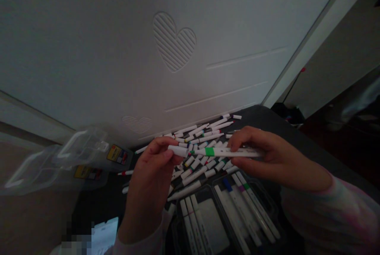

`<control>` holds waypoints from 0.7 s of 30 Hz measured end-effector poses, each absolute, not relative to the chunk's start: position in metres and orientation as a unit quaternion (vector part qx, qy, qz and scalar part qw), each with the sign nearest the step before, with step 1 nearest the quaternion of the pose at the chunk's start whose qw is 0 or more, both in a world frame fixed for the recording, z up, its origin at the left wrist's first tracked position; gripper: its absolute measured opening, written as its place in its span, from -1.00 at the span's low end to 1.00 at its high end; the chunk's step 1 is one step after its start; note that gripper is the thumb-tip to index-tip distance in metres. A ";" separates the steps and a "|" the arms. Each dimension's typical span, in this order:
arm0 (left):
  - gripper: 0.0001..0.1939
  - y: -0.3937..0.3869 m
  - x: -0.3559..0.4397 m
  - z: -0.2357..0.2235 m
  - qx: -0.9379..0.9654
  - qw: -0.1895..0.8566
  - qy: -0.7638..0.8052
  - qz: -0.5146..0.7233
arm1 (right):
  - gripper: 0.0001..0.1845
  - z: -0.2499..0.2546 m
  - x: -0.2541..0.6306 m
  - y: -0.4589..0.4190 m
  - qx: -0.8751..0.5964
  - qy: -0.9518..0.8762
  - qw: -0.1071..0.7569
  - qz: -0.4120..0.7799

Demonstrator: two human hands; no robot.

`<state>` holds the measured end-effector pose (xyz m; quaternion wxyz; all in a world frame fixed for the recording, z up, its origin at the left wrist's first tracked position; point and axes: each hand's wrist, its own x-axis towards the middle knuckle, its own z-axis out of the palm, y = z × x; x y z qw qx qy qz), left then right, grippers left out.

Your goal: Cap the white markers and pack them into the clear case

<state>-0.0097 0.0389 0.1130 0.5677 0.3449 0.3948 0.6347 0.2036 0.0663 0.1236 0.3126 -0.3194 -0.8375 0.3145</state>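
Green-banded marker (pixel 219 152) was held in the right grip (pixel 276 160), white cap (pixel 178 151) in the left grip (pixel 152 168). Capping or uncapping was apparently being done; coaxial alignment was required next.

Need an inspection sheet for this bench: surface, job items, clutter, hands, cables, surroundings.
Surface: dark tabletop, mostly covered where the pens lie.
Job's things: white marker with a green band, uncapped; white cap by its nib, contact unclear.
Clutter: loose markers, scattered; divided tray with markers lying in both sections; clear plastic containers at left.
Hands: left hand pinches the cap; right hand grips the marker.
Cables: nothing seen.
Surroundings: pale panel with heart reliefs behind; dim lighting.
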 end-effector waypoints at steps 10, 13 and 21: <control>-0.92 0.037 -0.010 0.112 0.347 0.551 0.422 0.631 | -0.89 0.121 0.203 0.067 -0.329 -0.838 0.305 0.310; -0.92 0.037 -0.009 0.112 0.351 0.538 0.445 0.624 | -0.88 0.120 0.202 0.066 -0.327 -0.841 0.301 0.308; -0.89 0.029 -0.006 0.114 0.396 0.513 0.481 0.591 | -0.88 0.122 0.202 0.067 -0.334 -0.839 0.305 0.303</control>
